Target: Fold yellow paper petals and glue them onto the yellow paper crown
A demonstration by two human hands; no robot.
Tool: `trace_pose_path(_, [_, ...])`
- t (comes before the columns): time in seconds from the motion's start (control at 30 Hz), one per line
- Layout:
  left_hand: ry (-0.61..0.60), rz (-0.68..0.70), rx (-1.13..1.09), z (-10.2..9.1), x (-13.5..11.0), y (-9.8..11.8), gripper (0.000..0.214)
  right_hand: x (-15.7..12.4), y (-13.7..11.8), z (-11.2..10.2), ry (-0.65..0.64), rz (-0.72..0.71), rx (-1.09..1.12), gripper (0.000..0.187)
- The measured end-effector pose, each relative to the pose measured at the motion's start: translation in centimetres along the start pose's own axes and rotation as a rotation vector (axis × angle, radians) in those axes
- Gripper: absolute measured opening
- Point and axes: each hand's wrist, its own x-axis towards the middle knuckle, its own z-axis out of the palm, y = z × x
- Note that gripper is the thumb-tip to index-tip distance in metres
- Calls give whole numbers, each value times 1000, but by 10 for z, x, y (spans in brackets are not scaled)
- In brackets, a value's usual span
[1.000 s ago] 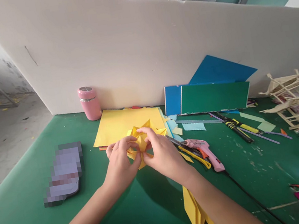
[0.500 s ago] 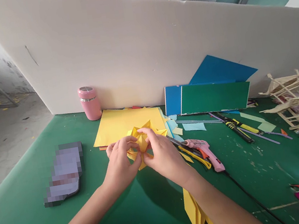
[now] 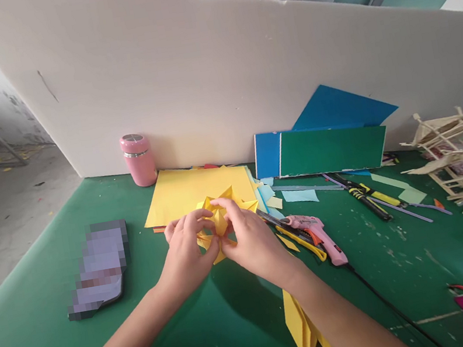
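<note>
A spiky yellow folded paper piece [image 3: 220, 221] is held between both hands just above the green table [image 3: 42, 341]. My left hand [image 3: 188, 253] pinches its left side, fingers curled. My right hand [image 3: 252, 241] pinches its top and right side with thumb and forefinger. Much of the piece is hidden behind my fingers. Behind it lies a stack of yellow paper sheets [image 3: 192, 192]. Several folded yellow paper strips [image 3: 302, 330] lie under my right forearm.
A pink flask [image 3: 139, 159] stands by the white partition [image 3: 206, 77]. A pink glue gun [image 3: 319, 236], yellow cutter [image 3: 298, 239] and other tools lie right of my hands. Blue and green card sheets [image 3: 328, 145], a wooden stick model [image 3: 460, 159], a dark pouch [image 3: 98, 267].
My hands and the yellow folded piece have barely shifted; the fingers keep working the same spot.
</note>
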Motion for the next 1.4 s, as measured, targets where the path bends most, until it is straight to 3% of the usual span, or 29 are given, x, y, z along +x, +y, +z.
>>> trace_pose_path(0.33, [6, -27, 2, 0, 1, -3, 33, -1, 1, 2, 7, -11, -20, 53])
trace_pose_path(0.6, [-20, 65, -34, -2, 1, -1, 30, -1, 0, 2, -34, 6, 23, 55])
trace_pose_path(0.97, [-31, 56, -25, -2, 1, -1, 30, -1, -1, -6, -44, 62, 70, 57])
trace_pose_path(1.4, [-47, 73, -19, -2, 0, -4, 34, -2, -1, -7, -44, -9, 51, 63])
